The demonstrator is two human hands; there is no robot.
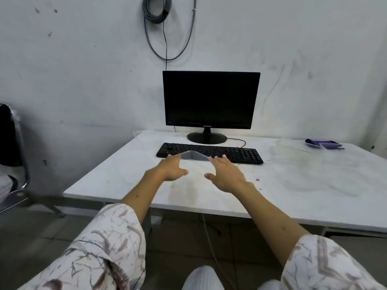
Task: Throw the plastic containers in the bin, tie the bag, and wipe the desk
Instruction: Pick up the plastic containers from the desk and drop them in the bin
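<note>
Clear plastic container (193,156) edges hard to see, between spread left hand (170,169) and right hand (225,174); contact unclear. Monitor (210,100) reads SAMSUNG, mirrored.

A black monitor (211,99) stands at twelve o'clock, screen dark, against the scuffed white wall (83,70). Just in front of its round foot lies a black keyboard (209,153). Above, a grey cable coil (156,9) hangs on the wall. At nine o'clock stands a black chair (10,147) with a metal frame.
</note>
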